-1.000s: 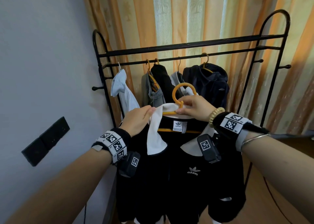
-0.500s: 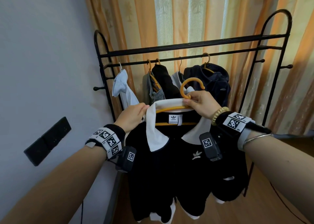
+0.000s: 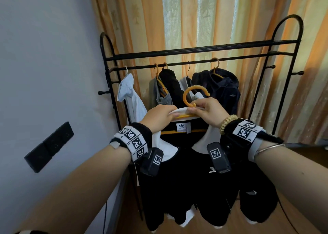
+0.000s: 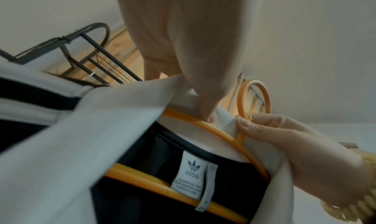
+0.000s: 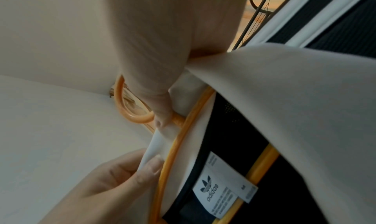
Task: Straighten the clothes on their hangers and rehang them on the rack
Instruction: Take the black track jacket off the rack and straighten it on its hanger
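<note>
A black jacket [image 3: 179, 189] with a white collar [image 3: 165, 150] hangs on an orange hanger [image 3: 186, 95], held up in front of the black rack [image 3: 195, 49]. My left hand [image 3: 159, 117] pinches the white collar [image 4: 130, 98] at the hanger's left shoulder. My right hand [image 3: 207, 111] grips the hanger's neck [image 5: 177, 119] just below the hook, together with the collar's edge. The hook [image 4: 254, 98] is free in the air, below the rail. The jacket's label [image 5: 223, 187] shows inside the neck.
Several garments hang on the rack's lower rail [image 3: 186, 63]: a white shirt [image 3: 131, 95] at the left, grey and black pieces [image 3: 165, 88] in the middle, a dark navy jacket [image 3: 221, 88] to the right. A grey wall [image 3: 44, 74] is on the left, striped curtains [image 3: 195, 15] behind.
The jacket and hanger have risen. My left hand has slid inward along the collar toward the hanger's neck. My right hand keeps its hold below the hook.
</note>
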Available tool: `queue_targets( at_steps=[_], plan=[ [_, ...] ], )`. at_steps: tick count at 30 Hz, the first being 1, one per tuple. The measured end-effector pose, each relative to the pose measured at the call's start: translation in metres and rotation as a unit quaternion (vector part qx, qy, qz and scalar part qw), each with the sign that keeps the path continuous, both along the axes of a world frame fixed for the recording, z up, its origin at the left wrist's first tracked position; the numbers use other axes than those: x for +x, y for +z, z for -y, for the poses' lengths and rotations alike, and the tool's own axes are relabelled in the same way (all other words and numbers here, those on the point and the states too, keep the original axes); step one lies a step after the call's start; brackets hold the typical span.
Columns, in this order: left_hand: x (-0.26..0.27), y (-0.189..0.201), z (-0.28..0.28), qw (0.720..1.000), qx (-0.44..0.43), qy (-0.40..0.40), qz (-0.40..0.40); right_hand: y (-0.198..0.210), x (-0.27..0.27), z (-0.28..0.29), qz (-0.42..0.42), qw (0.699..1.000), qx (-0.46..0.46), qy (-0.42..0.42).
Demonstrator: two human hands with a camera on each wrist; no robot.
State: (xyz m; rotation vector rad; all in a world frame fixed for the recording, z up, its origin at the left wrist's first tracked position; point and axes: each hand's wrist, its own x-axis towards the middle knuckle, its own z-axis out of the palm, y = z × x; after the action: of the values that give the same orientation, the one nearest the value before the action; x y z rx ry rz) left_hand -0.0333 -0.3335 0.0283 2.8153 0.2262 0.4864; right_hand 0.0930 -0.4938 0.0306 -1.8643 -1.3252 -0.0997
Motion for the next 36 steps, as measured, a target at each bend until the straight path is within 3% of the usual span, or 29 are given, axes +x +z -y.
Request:
queue_targets(
  at_steps=[3, 8, 13, 17, 24, 27, 31, 34, 36],
  plan=[
    [0.007, 0.001, 0.015, 1.0, 0.007, -0.002, -0.021, -0.004, 0.0, 0.001, 0.006, 1.0, 0.004, -0.007],
    [0.012, -0.003, 0.03, 0.967, 0.228, 0.039, 0.104, -0.008, 0.004, 0.004, -0.005, 1.0, 0.004, -0.012],
    [0.006, -0.001, 0.031, 0.952, 0.294, 0.015, 0.084, -0.009, 0.0, 0.006, -0.021, 1.0, 0.013, -0.003],
    [0.003, -0.008, 0.034, 0.934, 0.326, -0.003, 0.15, -0.003, 0.002, 0.003, -0.025, 0.999, 0.017, -0.01],
    [0.0, 0.001, 0.024, 0.933, 0.339, 0.045, 0.11, 0.004, 0.005, 0.006, 0.011, 1.0, -0.007, 0.027],
    [0.0, 0.003, 0.015, 0.947, 0.298, 0.073, 0.095, 0.009, 0.002, 0.011, 0.009, 0.998, -0.04, 0.055],
    [-0.002, 0.007, 0.005, 0.956, 0.267, 0.088, 0.084, 0.006, 0.013, 0.019, 0.005, 1.0, -0.025, 0.012],
    [-0.003, 0.006, 0.003, 0.969, 0.209, 0.086, 0.098, 0.004, 0.014, 0.022, 0.006, 0.999, -0.034, 0.037],
    [-0.006, 0.003, 0.002, 0.978, 0.157, 0.088, 0.104, 0.006, 0.014, 0.025, -0.043, 0.998, -0.033, 0.035]
  ],
)
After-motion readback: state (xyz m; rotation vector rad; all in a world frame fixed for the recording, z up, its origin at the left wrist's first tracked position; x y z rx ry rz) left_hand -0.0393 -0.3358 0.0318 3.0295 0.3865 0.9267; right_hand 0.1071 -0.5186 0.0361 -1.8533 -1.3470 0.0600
